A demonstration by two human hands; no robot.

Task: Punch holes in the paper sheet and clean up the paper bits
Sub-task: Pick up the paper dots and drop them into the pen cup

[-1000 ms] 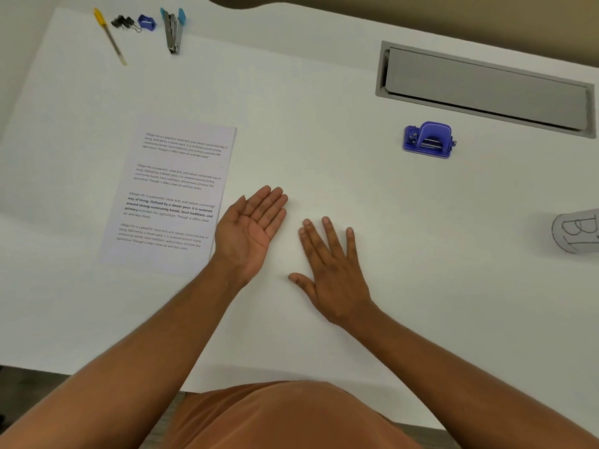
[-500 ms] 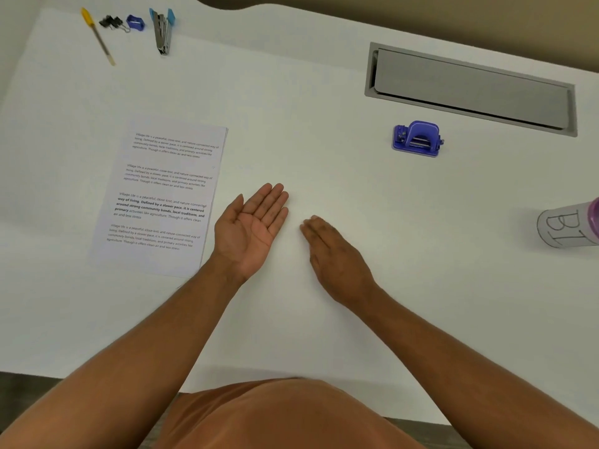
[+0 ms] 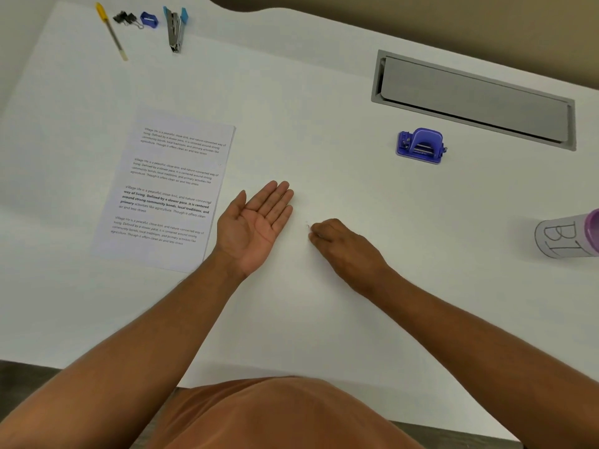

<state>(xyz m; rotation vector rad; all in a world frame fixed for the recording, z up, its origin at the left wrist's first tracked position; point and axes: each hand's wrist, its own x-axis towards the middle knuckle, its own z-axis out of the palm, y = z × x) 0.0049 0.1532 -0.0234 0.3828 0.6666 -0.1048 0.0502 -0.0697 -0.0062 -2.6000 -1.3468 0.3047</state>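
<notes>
Nearest the body: both forearms reach out over the white desk [image 3: 324,319].

Right hand [image 3: 343,244] is knuckles up, fingers curled with the tips drawn together at the desk surface. Faint specks, likely paper bits [image 3: 307,225], lie at its fingertips; too small to count, and whether any are actually pinched I cannot tell.

Left hand [image 3: 259,222] lies palm up just beside the right, fingers straight and together, empty and flat like a tray. Its outer edge sits close to the paper sheet [image 3: 168,192].

Judgement: the cleanup step is in hand, gathering bits into the waiting palm. To do it well:
- Keep the left palm low, its edge touching the desk, so bits slide on rather than drop past.
- Sweep with the side of the right fingers instead of pinching singly; bits this small cling and scatter.
- Move slowly, since a quick motion could blow them away.
- Cup the left palm slightly once loaded.

The paper sheet, printed side up, lies flat to the left of the left hand. Whether it carries holes cannot be made out.

Farther out: the blue hole punch [image 3: 420,146] stands well apart to the right front. A cylindrical container [image 3: 564,234] marked with letters lies at the right edge, a possible place for the bits.
</notes>
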